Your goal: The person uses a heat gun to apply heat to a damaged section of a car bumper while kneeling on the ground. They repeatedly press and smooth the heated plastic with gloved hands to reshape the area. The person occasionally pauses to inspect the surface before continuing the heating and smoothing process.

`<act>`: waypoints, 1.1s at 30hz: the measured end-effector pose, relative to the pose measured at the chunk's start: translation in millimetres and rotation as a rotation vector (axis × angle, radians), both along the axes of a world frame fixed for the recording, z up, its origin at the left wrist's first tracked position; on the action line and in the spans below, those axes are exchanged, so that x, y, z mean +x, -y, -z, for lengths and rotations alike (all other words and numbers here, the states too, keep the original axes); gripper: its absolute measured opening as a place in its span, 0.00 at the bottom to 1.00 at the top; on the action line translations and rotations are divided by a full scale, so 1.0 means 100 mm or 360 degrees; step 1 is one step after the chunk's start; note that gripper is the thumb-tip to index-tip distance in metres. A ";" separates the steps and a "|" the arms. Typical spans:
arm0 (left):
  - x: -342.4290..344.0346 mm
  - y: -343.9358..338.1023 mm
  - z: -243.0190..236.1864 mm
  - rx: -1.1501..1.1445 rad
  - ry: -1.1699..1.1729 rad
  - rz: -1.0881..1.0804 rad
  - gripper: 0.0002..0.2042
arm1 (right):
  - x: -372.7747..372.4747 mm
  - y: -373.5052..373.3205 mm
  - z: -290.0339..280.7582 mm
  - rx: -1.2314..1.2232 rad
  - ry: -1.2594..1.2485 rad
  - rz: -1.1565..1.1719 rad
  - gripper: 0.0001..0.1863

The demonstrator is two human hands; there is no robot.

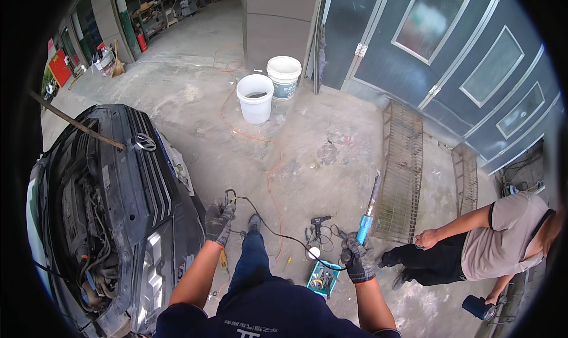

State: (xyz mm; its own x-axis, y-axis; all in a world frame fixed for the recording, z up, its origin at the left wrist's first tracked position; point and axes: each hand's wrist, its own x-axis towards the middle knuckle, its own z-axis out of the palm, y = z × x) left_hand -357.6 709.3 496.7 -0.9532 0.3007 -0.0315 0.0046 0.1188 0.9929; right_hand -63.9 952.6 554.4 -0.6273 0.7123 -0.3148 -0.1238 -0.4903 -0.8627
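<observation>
Both my hands wear dark grey work gloves. My right hand is closed round the lower end of a soldering iron. It has a light-blue handle and a long metal tip pointing up and away. A black cord runs from beside that hand across in front of me to my left hand. The left fingers are closed on the cord near its looped end, beside the front of a dark car. What lies inside the left fist is partly hidden.
The car's hood is up on a wooden prop. Near my feet lie a heat gun and a teal toolbox. Two white buckets stand ahead. An orange cord crosses the concrete. At right, a person holds a dark cylindrical object.
</observation>
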 end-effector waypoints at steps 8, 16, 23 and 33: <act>-1.76 -1.06 0.59 -0.0382 -0.0076 0.0313 0.07 | -1.32 -1.24 -0.17 0.0197 0.0124 0.0377 0.08; -3.07 -2.39 0.06 -0.0884 -0.0290 0.0817 0.12 | -2.22 -2.29 -0.58 0.0417 0.0156 0.0599 0.08; -4.24 -3.81 0.36 -0.0746 -0.1164 0.0551 0.12 | -2.70 -3.95 -0.42 0.0433 0.0060 0.0800 0.08; -5.60 -5.94 -0.05 -0.1209 -0.0620 0.0355 0.15 | -3.01 -7.48 -0.58 0.0782 0.0072 0.0920 0.07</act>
State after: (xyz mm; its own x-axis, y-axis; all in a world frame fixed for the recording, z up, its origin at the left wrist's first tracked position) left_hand -917.7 1303.1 501.9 -0.8596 0.5107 0.0162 0.4279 0.7023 0.5689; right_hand -365.4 1700.6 612.6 -0.1056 0.9887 0.1068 -0.2035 0.0836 -0.9755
